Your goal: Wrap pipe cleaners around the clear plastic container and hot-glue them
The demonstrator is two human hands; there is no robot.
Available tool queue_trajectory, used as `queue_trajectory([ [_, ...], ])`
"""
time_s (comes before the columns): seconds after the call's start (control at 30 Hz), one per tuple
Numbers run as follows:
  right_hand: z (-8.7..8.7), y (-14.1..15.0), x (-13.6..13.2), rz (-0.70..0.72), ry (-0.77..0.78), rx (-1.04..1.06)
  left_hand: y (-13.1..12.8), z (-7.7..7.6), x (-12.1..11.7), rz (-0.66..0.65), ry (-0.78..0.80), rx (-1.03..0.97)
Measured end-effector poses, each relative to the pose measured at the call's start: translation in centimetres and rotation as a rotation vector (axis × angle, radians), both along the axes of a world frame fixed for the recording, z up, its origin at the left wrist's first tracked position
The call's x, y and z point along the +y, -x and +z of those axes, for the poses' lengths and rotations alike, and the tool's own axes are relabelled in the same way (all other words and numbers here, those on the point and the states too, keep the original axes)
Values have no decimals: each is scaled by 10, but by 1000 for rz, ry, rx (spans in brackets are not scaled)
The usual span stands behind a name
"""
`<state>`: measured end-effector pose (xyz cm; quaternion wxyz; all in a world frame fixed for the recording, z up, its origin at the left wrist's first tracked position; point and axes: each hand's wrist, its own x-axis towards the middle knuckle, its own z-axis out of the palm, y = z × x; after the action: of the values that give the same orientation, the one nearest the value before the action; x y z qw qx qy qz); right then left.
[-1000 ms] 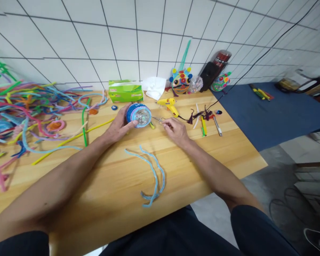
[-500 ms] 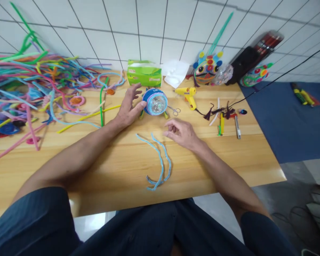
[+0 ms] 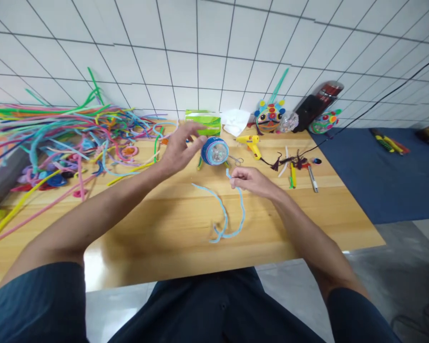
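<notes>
My right hand [image 3: 249,181] pinches one end of a light blue pipe cleaner [image 3: 242,209], whose tip pokes up past the fingers while the rest curves down to the table. A second light blue pipe cleaner [image 3: 219,202] lies to its left, and their lower ends cross. My left hand [image 3: 182,148] is raised with fingers apart, holding nothing, just left of a round blue craft piece [image 3: 217,151]. That piece has a clear, sparkly front and stands on short green-yellow legs. I cannot tell whether the left fingertips touch it.
Scissors [image 3: 238,160] and a yellow glue gun [image 3: 250,143] lie right of the craft piece. Behind are a green tissue pack [image 3: 205,125] and a decorated animal-face craft [image 3: 270,116]. A heap of coloured pipe cleaners [image 3: 67,128] fills the left. A utility knife [image 3: 312,178] lies right.
My right hand has closed on the upper end of one blue pipe cleaner and lifted it slightly. My left hand has drawn away from the craft piece. The camera view has shifted.
</notes>
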<state>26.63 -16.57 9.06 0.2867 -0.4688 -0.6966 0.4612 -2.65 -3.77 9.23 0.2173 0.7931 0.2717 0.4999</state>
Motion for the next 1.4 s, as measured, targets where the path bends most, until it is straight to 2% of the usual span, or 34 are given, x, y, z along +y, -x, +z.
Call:
queue_trajectory([
  [0.1, 25, 1, -5, -39, 2, -22, -2, 8, -44, -203, 372, -66],
  [0.2, 39, 11, -10, 3, -55, -45, -8, 4, -80, -435, 739, -143],
  [0.3, 38, 24, -8, 75, -67, -87, -15, -6, -96, -579, 1009, -227],
  [0.4, 25, 32, -1, 62, -30, -81, -19, -21, -94, -575, 1086, -318],
  [0.57, -5, 31, 0, -8, 200, -5, -15, -47, -86, -406, 994, -438],
  [0.67, -17, 25, -4, -72, 326, 11, -10, -58, -88, -354, 865, -394],
  [0.77, -21, 20, -3, -117, 333, 24, -7, -68, -97, -393, 497, -22],
  [0.87, -22, 19, 1, -126, 322, 69, -5, -82, -107, -365, 172, 348],
  [0.93, -21, 19, 2, -124, 328, 115, -3, -92, -111, -366, 4, 557],
  [1.0, -20, 18, 2, -115, 346, 179, 1, -99, -110, -343, -96, 649],
  [1.1, -13, 13, 4, -107, 368, 330, 8, -102, -100, -372, -123, 609],
  [1.2, -5, 6, 8, -161, 312, 496, 12, -96, -89, -368, -32, 509],
  [1.33, 7, -3, 15, -229, 249, 596, 13, -84, -84, -318, 20, 633],
  [1.4, 12, -10, 18, -231, 216, 616, 15, -80, -80, -339, 47, 649],
])
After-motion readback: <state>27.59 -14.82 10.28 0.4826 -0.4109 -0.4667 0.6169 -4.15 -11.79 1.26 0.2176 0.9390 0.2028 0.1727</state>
